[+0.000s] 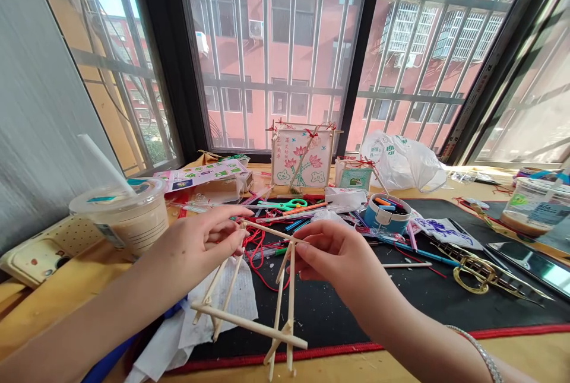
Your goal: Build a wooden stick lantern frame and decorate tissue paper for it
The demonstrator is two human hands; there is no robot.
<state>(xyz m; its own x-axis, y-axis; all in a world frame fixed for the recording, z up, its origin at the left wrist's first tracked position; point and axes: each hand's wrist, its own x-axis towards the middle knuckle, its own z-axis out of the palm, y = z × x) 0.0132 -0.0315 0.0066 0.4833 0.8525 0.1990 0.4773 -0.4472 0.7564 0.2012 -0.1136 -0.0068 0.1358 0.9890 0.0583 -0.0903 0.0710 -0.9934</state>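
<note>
A frame of thin wooden sticks [249, 322] is held up over the front of the black mat, its long lower stick nearest me. My left hand [207, 240] pinches its upper left corner, where a bit of the joint shows between thumb and fingers. At the upper right corner, my right hand [332, 252] grips the end of the top stick between thumb and forefinger. Behind the frame a loose red cord [256, 255] lies in loops on the mat. White tissue [178, 335] lies below my left hand.
A lidded drink cup [129, 217] stands left, beside a phone [40, 252]. Green scissors [287, 205], a blue pen holder [387, 217] and gold-handled scissors [474, 276] lie around the mat. A decorated lantern [300, 160] stands by the window, near a plastic bag [401, 160].
</note>
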